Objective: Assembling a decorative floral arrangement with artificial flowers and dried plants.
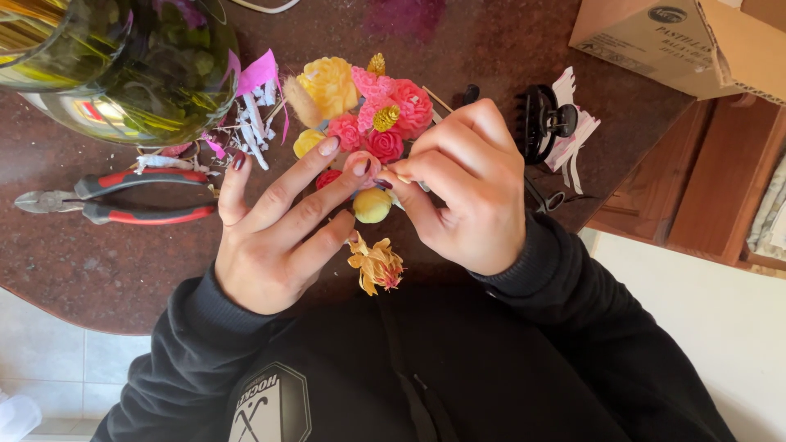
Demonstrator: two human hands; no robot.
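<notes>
The dark reddish stone table (98, 270) takes up most of the view, mottled and polished, with its curved edge toward the person; at its far left stands a round glass vase (123, 65), green-tinted and glossy, apparently pushed back to leave working room; at the far right sits a plain cardboard box (679, 41), matte and square-cornered, half over the table's edge.

The left hand (274, 233) lies with fingers spread and stretched forward, thumb raised, its fingertips propping the flower cluster (364, 115) from below, probably to steady it; the right hand (467, 188) is curled, thumb and forefinger pressed together in a pinch on something small at the cluster's near edge; what exactly it pinches is hidden.

The cluster lies at the table's middle, just beyond both hands: pink and red ruffled blooms, a soft yellow rose shape, spiky golden heads, dry and papery; a smooth yellow ball (372, 205) sits between the hands; a withered orange flower (377, 266) hangs below them.

Red-and-black pliers (123, 200) lie left of the hands, within reach; a black claw clip (544, 123) rests to the right; white and pink paper scraps (250, 123) are scattered by the vase.
</notes>
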